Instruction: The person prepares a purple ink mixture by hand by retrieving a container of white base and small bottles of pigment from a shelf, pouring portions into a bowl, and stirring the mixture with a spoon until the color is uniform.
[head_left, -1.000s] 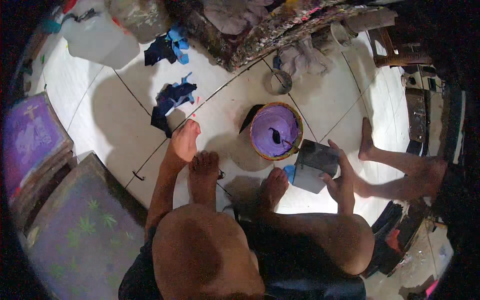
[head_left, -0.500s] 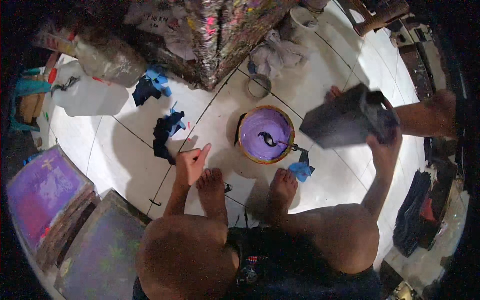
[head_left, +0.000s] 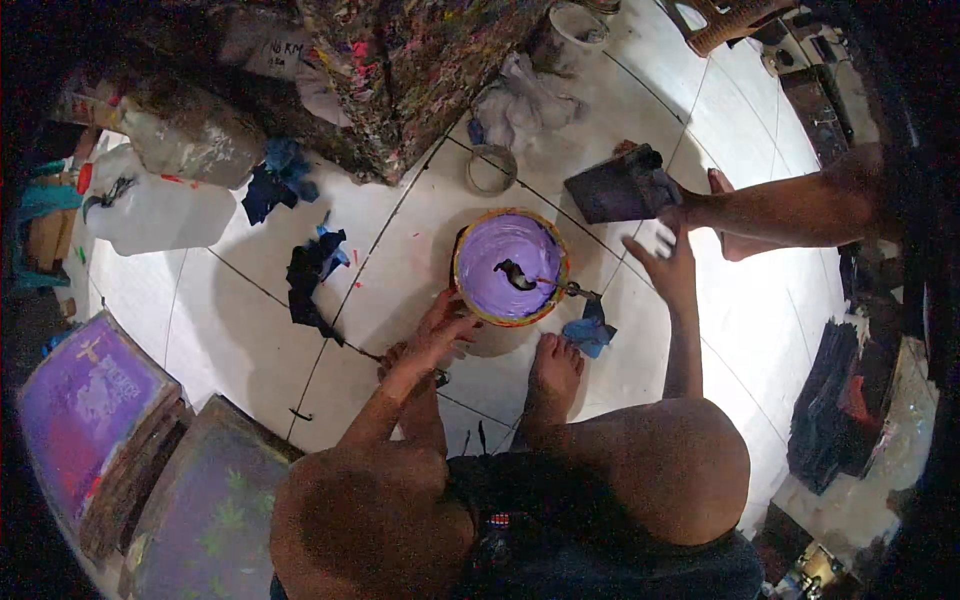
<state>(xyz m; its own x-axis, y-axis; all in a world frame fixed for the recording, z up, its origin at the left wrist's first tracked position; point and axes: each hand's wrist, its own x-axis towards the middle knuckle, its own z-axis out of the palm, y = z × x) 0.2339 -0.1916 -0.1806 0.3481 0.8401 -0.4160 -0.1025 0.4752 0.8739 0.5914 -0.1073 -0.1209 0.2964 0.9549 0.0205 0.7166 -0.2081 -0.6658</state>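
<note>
A round tub of purple paint [head_left: 508, 235] stands on the floor before me, with a dark-headed tool [head_left: 516, 275] lying in it, its handle over the rim. My left hand [head_left: 440, 328] is at the tub's lower left side, fingers apart; whether they touch it I cannot tell. To the right my right hand [head_left: 668, 262] has its fingers spread and slightly blurred, holding nothing. Just beyond it is a dark grey, block-like thing [head_left: 615, 187], with another person's bare limb [head_left: 800, 212] reaching to its right side. Blue and black scraps [head_left: 590, 330] lie beside the tub's tool.
Dark and blue scraps [head_left: 315, 275] lie on the tiles left of the tub. A small ring-shaped container [head_left: 491, 170] and pale cloth [head_left: 525, 105] sit beyond it. Painted purple panels [head_left: 95, 400] lean at the left; a white jug [head_left: 155, 210] lies farther back. Dark cloths [head_left: 825, 400] are stacked at the right.
My right hand has let go of the dark grey block, which is now farther away and to the left. My left hand has moved right to the tub's side. The view has shifted slightly.
</note>
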